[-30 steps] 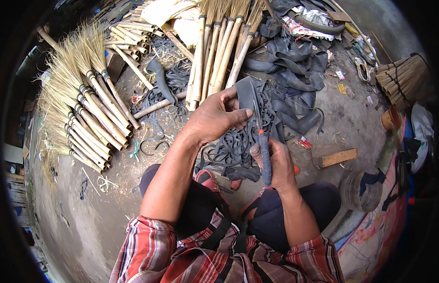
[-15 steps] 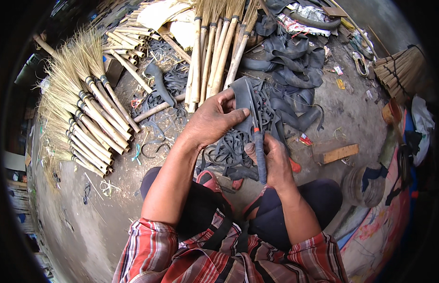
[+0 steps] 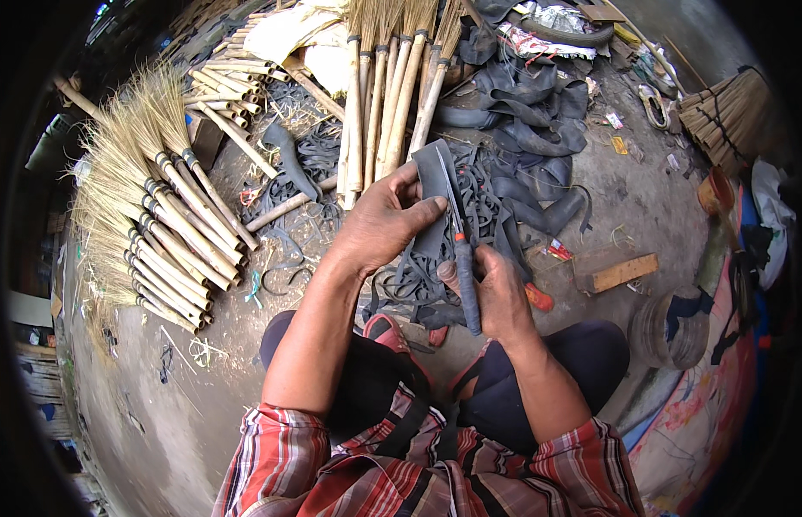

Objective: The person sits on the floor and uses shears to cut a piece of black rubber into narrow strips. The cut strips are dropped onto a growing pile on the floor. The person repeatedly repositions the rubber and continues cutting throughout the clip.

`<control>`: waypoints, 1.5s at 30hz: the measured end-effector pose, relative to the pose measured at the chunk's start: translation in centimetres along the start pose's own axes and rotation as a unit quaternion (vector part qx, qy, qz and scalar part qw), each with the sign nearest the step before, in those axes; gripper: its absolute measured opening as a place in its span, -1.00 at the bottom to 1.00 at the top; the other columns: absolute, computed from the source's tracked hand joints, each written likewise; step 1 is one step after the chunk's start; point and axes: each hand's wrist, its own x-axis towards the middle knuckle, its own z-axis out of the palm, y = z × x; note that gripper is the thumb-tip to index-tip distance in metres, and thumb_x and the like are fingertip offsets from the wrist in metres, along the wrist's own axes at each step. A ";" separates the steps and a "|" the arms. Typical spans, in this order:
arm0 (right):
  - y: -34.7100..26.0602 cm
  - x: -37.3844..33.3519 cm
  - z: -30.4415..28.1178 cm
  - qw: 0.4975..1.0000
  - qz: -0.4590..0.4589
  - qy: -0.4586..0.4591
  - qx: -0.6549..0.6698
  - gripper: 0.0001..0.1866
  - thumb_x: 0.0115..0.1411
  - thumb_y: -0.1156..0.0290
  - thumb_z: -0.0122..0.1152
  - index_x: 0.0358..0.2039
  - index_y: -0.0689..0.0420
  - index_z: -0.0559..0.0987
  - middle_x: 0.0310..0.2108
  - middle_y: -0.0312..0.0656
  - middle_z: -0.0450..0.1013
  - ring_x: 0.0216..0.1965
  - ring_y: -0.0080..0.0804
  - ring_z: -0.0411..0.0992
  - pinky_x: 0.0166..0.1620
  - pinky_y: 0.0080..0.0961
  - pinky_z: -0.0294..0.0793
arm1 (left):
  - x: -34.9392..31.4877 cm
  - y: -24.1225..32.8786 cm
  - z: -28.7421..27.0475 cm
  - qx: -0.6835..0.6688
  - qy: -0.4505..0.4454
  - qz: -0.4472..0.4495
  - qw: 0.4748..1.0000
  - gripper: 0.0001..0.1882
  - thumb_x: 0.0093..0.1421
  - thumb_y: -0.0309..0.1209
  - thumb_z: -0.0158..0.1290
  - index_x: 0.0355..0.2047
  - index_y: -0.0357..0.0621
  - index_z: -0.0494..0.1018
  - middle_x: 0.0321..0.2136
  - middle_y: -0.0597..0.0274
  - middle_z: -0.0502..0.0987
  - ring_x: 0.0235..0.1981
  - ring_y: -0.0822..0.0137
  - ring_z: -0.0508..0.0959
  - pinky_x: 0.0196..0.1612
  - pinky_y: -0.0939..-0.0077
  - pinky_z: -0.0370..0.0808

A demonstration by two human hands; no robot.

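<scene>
Fingers (image 3: 416, 209) of the left hand (image 3: 379, 226) were closed around a flat strip of black rubber (image 3: 437, 185), pinching it between thumb and fingertips so that it stood upright in front of the person. Just beside it, the right hand (image 3: 496, 293) was wrapped tightly around the dark handle of a knife (image 3: 460, 250), whose narrow blade lay against the strip's right edge. Both hands were held above the person's knees, over a tangle of thin black rubber strips (image 3: 410, 280) on the dirt floor (image 3: 160, 414). Farther away on the floor lay larger pieces of black inner tube (image 3: 530, 129). On the person's left, a row of finished straw brooms (image 3: 151, 224) fanned out side by side, and a bundle of pale bamboo sticks (image 3: 384, 86) lay ahead. A small wooden block (image 3: 623, 272) rested on the floor to the right, well apart from the hands.
</scene>
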 end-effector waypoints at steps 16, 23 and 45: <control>-0.3 0.2 0.0 1.000 0.010 0.027 0.003 -0.43 0.20 -0.11 0.49 -0.31 0.23 0.58 -0.61 -0.31 0.46 -0.56 -0.58 0.38 -0.45 -0.42 0.37 | 0.4 -0.5 0.1 0.027 0.017 0.018 0.999 -0.58 0.36 -0.47 0.17 0.21 -0.22 0.46 -0.17 0.44 0.62 -0.23 0.61 0.51 -0.10 0.64 0.48; -1.0 0.1 0.0 0.998 0.065 0.001 -0.009 -0.39 0.16 -0.14 0.52 -0.34 0.25 0.57 -0.57 -0.24 0.50 -0.53 -0.51 0.41 -0.41 -0.37 0.40 | 0.1 0.1 0.0 -0.052 0.036 0.021 0.998 -0.52 0.35 -0.47 0.19 0.26 -0.22 0.43 -0.12 0.39 0.63 -0.18 0.57 0.56 -0.06 0.61 0.52; -1.8 0.1 -0.7 0.998 0.054 0.010 -0.035 -0.42 0.15 -0.08 0.54 -0.29 0.25 0.59 -0.53 -0.17 0.53 -0.50 -0.44 0.47 -0.34 -0.30 0.45 | 0.2 -0.4 0.6 -0.013 0.019 0.048 0.999 -0.65 0.37 -0.48 0.16 0.15 -0.22 0.49 -0.21 0.46 0.59 -0.25 0.63 0.49 -0.17 0.67 0.46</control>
